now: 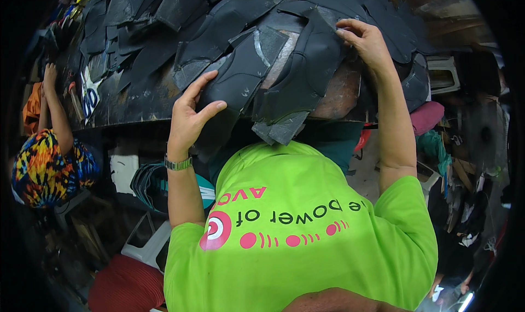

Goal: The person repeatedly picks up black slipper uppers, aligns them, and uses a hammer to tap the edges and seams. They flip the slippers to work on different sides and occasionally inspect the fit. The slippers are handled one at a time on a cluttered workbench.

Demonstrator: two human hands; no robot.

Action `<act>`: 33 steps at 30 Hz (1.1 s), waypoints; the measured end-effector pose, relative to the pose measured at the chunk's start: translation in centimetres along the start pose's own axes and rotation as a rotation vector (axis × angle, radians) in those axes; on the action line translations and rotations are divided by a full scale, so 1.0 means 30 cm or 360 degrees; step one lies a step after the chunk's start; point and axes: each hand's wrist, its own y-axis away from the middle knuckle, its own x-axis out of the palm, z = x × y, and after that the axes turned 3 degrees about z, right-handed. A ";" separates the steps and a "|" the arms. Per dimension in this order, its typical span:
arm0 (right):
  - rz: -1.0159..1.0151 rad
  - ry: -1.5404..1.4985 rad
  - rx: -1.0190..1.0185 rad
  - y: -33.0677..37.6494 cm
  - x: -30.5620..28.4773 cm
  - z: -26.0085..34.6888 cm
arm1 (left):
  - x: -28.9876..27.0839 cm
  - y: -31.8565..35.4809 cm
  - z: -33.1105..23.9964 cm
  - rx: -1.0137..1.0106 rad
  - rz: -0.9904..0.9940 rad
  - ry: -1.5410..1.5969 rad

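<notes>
My left hand point(188, 107), with a metal watch point(178, 163) on its wrist, rests against the left edge of a black curved cut piece point(238, 74) shaped like a shoe upper. Its thumb and fingers are spread apart. A second black piece point(303, 66) of similar shape lies to its right, overhanging the table's near edge. By the upper right edge of that piece is my right hand point(365, 41). Its fingers are bent, with a small gap between thumb and index fingertip. Nothing shows between them.
Many overlapping black pieces point(145, 11) cover the dark table point(128, 101). Scissors point(89, 90) lie at its left. Another person in a multicoloured shirt point(46, 170) is at the left. A white plastic stool point(147, 241) and red cushion point(126, 284) stand below. Clutter fills the right side.
</notes>
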 end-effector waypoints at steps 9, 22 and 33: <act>-0.0312 0.0670 -0.0085 -0.232 -0.145 -0.187 | -0.030 -0.053 0.035 -0.0140 -0.0078 0.0267; -0.0096 0.1185 0.0524 -0.444 -0.157 -0.305 | -0.084 -0.087 0.085 -0.0303 0.0047 0.0585; -0.0374 -0.0470 0.0519 -0.410 -0.159 -0.268 | -0.092 -0.101 0.075 -0.0430 0.0150 0.0605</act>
